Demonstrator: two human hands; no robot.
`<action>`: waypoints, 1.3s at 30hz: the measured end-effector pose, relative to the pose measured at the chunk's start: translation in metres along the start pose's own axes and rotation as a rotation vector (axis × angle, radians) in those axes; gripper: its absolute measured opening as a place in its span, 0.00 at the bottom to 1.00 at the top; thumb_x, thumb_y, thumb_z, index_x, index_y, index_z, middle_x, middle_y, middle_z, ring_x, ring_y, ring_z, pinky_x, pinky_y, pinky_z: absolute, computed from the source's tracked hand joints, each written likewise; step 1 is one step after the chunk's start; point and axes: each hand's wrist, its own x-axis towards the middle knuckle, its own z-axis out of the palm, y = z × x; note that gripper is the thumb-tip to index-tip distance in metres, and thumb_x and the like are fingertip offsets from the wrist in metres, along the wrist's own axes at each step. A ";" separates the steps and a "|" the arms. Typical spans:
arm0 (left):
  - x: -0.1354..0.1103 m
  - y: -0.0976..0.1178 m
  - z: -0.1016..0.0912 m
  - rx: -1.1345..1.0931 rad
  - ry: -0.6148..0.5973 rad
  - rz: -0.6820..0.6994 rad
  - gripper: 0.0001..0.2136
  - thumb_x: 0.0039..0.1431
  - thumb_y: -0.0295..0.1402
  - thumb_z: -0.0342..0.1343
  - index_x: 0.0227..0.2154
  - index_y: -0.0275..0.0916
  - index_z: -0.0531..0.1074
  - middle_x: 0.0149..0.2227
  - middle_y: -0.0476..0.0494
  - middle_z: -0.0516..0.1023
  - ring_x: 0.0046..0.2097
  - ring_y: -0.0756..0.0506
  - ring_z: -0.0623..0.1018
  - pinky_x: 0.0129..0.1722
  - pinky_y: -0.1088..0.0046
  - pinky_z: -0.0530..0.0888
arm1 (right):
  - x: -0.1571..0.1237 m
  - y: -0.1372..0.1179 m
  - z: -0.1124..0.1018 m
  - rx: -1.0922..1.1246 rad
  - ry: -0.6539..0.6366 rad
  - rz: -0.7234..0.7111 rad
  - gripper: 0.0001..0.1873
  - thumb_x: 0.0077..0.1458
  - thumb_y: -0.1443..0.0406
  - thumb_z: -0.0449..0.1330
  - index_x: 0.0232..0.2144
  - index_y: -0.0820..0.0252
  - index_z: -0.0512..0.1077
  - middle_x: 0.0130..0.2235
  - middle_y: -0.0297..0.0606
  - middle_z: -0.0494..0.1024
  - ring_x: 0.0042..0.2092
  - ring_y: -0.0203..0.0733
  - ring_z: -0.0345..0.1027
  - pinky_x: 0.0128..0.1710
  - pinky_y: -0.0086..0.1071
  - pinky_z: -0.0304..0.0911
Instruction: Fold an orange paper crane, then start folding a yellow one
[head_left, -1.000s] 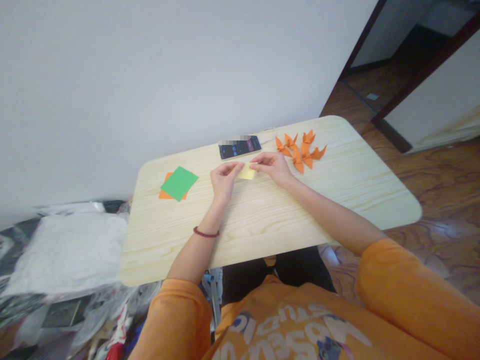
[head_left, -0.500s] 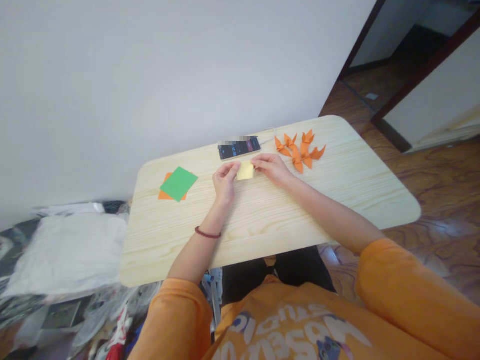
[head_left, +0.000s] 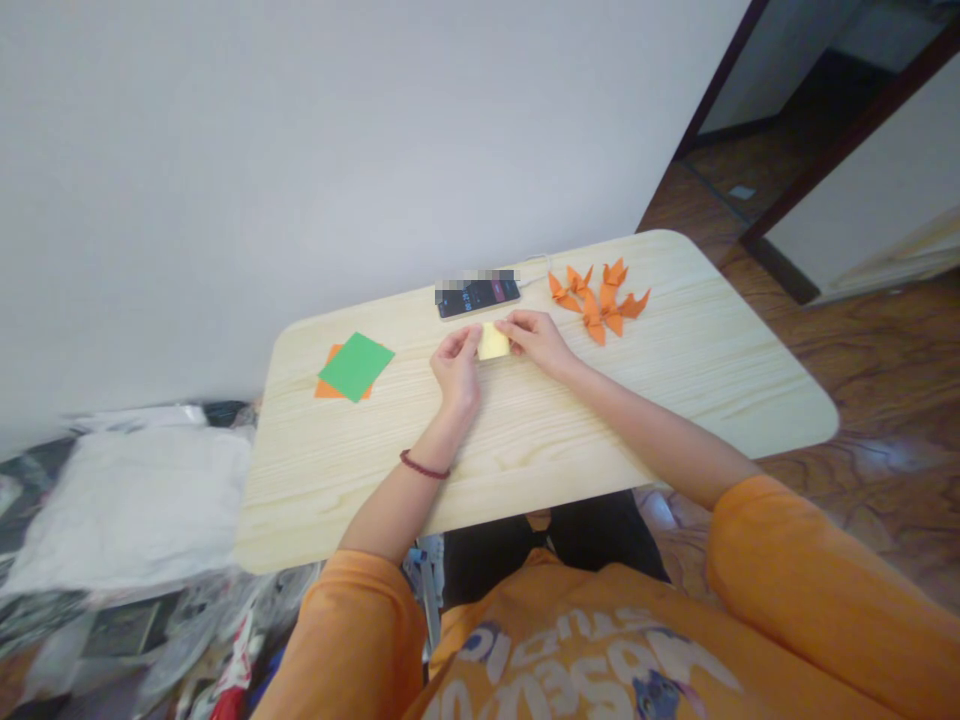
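A small piece of pale yellow paper, seemingly folded to a square, is held up between my two hands over the table. My left hand pinches its left edge between thumb and fingers. At the upper right corner, my right hand grips it the same way. Just behind the paper lies a phone with a lit screen. Several folded orange paper cranes sit in a cluster to the right of my right hand. Fingertips cover the paper's side edges.
On the left of the wooden table, a green paper sheet overlaps an orange sheet. A white cable runs from the phone. The wall borders the table's back, and a white bag lies beyond its left edge.
My left hand has shifted slightly right, and its wrist has turned a little. The yellow paper has moved slightly right, and my right fingers sit a bit further across its top edge.
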 end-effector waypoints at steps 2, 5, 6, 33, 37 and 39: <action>0.001 -0.001 0.000 -0.005 0.010 -0.017 0.13 0.36 0.39 0.70 0.25 0.37 0.77 0.28 0.48 0.78 0.31 0.51 0.75 0.37 0.73 0.70 | 0.000 0.003 0.001 -0.038 -0.034 -0.002 0.28 0.44 0.42 0.62 0.17 0.59 0.61 0.15 0.26 0.60 0.19 0.29 0.52 0.20 0.28 0.45; 0.002 -0.002 0.000 -0.049 0.010 -0.048 0.14 0.35 0.38 0.70 0.25 0.37 0.77 0.28 0.49 0.78 0.33 0.51 0.76 0.40 0.72 0.72 | 0.001 0.005 0.000 -0.123 -0.017 -0.046 0.30 0.47 0.41 0.59 0.15 0.59 0.60 0.15 0.27 0.57 0.20 0.29 0.49 0.21 0.29 0.42; 0.003 -0.002 0.000 -0.067 0.005 -0.056 0.14 0.35 0.38 0.70 0.25 0.37 0.77 0.28 0.49 0.78 0.33 0.50 0.76 0.41 0.72 0.72 | 0.001 0.004 -0.001 -0.160 -0.010 -0.060 0.30 0.47 0.41 0.58 0.14 0.59 0.61 0.15 0.28 0.57 0.20 0.29 0.49 0.21 0.29 0.41; 0.004 -0.001 0.001 -0.023 -0.082 -0.067 0.12 0.37 0.35 0.69 0.24 0.36 0.75 0.26 0.48 0.78 0.29 0.52 0.76 0.35 0.74 0.73 | 0.005 0.005 -0.002 0.067 0.072 -0.103 0.25 0.46 0.41 0.59 0.28 0.55 0.64 0.25 0.30 0.64 0.24 0.33 0.54 0.21 0.29 0.48; 0.003 -0.001 0.001 0.126 -0.155 -0.043 0.10 0.38 0.34 0.68 0.23 0.36 0.75 0.23 0.49 0.77 0.26 0.52 0.75 0.31 0.76 0.71 | 0.006 0.002 -0.005 0.080 0.139 -0.064 0.23 0.45 0.44 0.60 0.27 0.55 0.64 0.24 0.31 0.63 0.25 0.34 0.55 0.21 0.29 0.49; 0.002 -0.001 0.001 0.166 -0.172 -0.022 0.09 0.39 0.34 0.68 0.24 0.36 0.76 0.24 0.48 0.78 0.26 0.52 0.75 0.31 0.76 0.71 | 0.006 0.001 -0.006 0.085 0.138 -0.062 0.21 0.45 0.46 0.62 0.25 0.56 0.64 0.24 0.31 0.63 0.25 0.34 0.56 0.22 0.29 0.49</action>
